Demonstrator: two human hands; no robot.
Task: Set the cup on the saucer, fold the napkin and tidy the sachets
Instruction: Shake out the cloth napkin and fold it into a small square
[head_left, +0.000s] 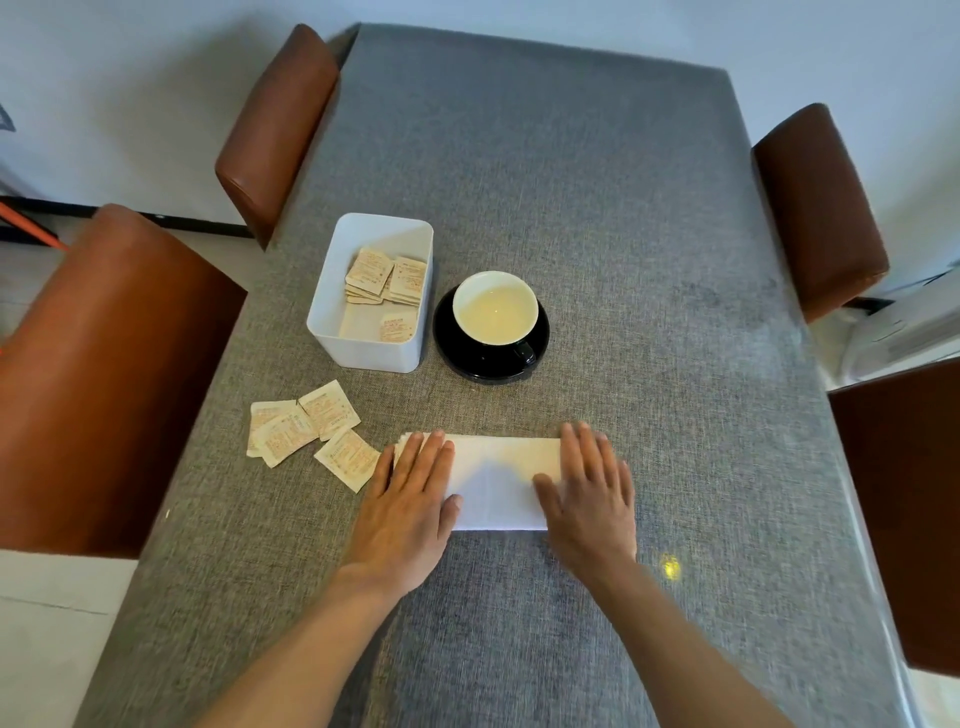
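Note:
A white napkin (498, 480) lies folded into a rectangle near me on the table. My left hand (410, 499) presses flat on its left end and my right hand (589, 493) presses flat on its right end, fingers spread. Behind it a black cup (496, 314) with a white inside and pale liquid stands on a black saucer (457, 358), handle towards me. Several beige sachets (306, 426) lie loose on the table left of the napkin. More sachets (387, 278) sit in a white box (374, 353) beside the saucer.
The table (623, 208) has a grey cloth cover. Brown padded chairs stand at the left (104, 374), far left (275, 124), right (821, 208) and near right (904, 509). A small yellow light spot (670, 566) shows on the cloth by my right wrist.

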